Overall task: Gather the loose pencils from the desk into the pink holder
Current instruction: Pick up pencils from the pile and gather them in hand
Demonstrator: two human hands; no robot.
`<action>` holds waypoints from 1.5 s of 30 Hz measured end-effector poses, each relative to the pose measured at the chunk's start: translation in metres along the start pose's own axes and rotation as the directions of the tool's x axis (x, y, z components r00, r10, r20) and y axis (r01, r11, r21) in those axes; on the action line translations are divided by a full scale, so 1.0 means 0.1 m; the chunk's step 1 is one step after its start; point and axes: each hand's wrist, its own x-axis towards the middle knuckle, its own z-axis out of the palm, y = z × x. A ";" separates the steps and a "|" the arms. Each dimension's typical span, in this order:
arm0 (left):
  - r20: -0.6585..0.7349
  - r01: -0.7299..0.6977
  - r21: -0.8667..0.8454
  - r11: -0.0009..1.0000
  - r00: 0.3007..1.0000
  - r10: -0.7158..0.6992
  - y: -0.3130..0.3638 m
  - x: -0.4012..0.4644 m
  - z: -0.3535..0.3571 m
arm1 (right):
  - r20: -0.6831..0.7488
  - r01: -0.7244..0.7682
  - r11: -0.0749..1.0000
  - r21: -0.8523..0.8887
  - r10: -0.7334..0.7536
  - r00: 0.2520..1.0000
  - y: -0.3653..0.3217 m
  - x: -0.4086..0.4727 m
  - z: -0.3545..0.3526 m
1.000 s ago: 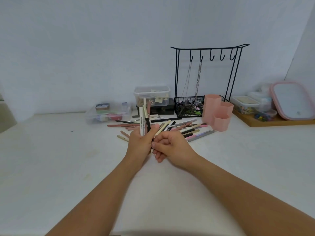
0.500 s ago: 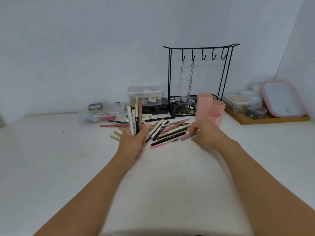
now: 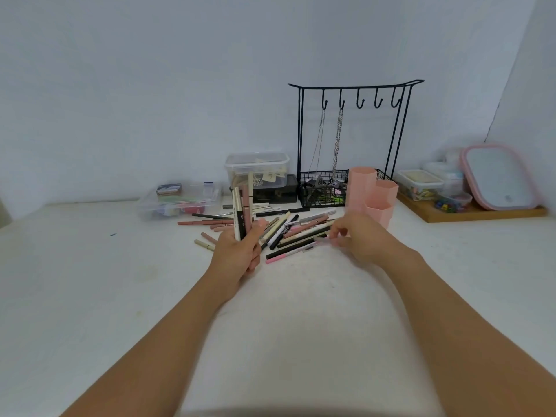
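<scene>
A pile of loose pencils (image 3: 288, 233) in pink, black, beige and grey lies fanned out on the white desk (image 3: 301, 311). My left hand (image 3: 237, 257) grips a bundle of several pencils (image 3: 242, 212) standing upright, at the pile's left side. My right hand (image 3: 361, 239) is at the pile's right end, its curled thumb and fingertips pinching the end of a pink-and-grey pencil (image 3: 290, 253) that lies on the desk. The pink holder (image 3: 361, 182), made of three hexagonal tubes, stands just behind my right hand; no pencils show above its rims.
A black wire hook stand (image 3: 355, 85) with hanging chains and a basket stands behind the holder. Clear plastic boxes (image 3: 255, 170) and a low clear tray (image 3: 180, 200) sit at the back left. A wooden tray (image 3: 481, 213) with small containers and a pink-rimmed mirror (image 3: 499, 176) is at the right.
My right hand left the bundle in my left hand and moved right to the pile's end near the holder. My left hand keeps holding its bundle upright.
</scene>
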 end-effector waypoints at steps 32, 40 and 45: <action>0.072 0.032 -0.019 0.999 0.997 -0.030 0.01 0.01 -0.01 | -0.200 -0.030 0.964 0.264 0.085 0.976 -0.13 0.00 0.06; 0.035 0.076 -0.044 0.996 0.997 -0.075 0.01 0.04 -0.01 | -0.074 -0.075 0.997 0.020 0.076 0.994 -0.05 -0.02 0.17; 0.029 0.097 -0.041 0.994 0.995 -0.096 0.01 0.04 -0.02 | -0.074 -0.099 0.993 0.062 0.103 0.992 -0.03 0.00 0.15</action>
